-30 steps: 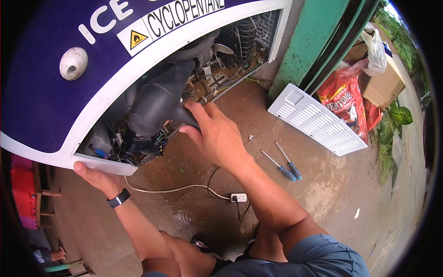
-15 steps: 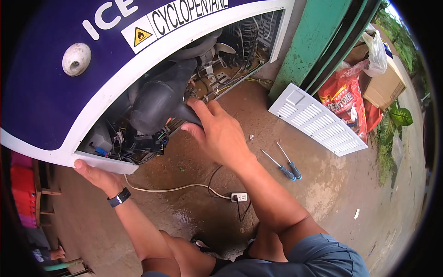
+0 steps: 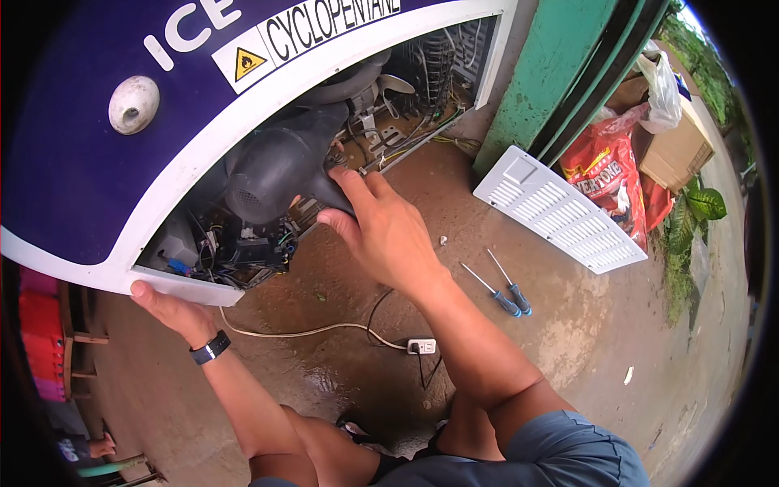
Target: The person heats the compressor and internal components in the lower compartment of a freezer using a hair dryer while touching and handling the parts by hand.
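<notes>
A black hair dryer [image 3: 272,174] is in my right hand [image 3: 389,235], with my fingers and thumb wrapped round its handle. Its body lies inside the open machine bay of a dark blue freezer [image 3: 73,162], and the grilled rear end faces me. Wires and a dark electrical box [image 3: 253,250] sit just below the dryer. My left hand [image 3: 174,312], with a dark watch on the wrist, grips the freezer's white lower edge [image 3: 191,286] near its corner. Some of its fingers are hidden. Farther back in the bay are a fan [image 3: 395,84] and black coils [image 3: 438,69].
A white extension socket [image 3: 420,346] with a plug in it lies on the wet floor. Two screwdrivers [image 3: 507,300] lie to the right. A slotted white panel [image 3: 560,215] leans by a green post [image 3: 552,81]. Beyond are a red bag [image 3: 600,174] and a cardboard box [image 3: 677,150].
The hair dryer has tilted slightly, so more of its rear grille shows. My right hand has shifted only a little, and my left hand stays on the edge.
</notes>
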Tool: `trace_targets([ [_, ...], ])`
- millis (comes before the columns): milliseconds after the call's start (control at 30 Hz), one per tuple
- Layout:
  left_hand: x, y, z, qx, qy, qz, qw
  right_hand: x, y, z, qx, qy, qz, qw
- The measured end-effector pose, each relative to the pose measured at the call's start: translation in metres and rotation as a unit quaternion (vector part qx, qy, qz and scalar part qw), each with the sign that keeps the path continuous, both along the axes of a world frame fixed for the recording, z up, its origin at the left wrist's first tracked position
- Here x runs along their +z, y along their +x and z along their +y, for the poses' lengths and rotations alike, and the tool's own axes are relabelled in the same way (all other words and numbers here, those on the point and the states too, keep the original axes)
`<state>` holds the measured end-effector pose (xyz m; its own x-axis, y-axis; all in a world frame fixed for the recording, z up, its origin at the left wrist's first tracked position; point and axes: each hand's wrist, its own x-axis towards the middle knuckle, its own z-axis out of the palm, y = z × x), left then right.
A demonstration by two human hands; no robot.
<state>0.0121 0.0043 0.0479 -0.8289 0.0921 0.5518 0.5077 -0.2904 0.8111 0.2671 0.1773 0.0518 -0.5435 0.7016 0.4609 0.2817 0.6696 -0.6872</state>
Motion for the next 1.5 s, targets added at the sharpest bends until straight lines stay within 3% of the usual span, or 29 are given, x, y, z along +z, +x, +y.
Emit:
trace_targets([
  [600,0.002,0.002,0.003,-0.011,0.005,0.008,1.0,-0.003,0.0,0.007,0.008,-0.048,0.036,0.998],
  [767,0.0,0.001,0.0,-0.003,-0.002,-0.003,1.0,-0.01,0.004,0.017,0.02,0.0,0.023,1.0],
  [1300,0.002,0.003,0.001,0.022,-0.009,0.02,1.0,-0.017,0.021,0.04,0.077,-0.023,0.012,0.997],
  [1500,0.006,0.002,0.003,0.029,-0.006,0.034,0.999,-0.019,0.022,0.043,0.056,0.031,0.003,0.998],
])
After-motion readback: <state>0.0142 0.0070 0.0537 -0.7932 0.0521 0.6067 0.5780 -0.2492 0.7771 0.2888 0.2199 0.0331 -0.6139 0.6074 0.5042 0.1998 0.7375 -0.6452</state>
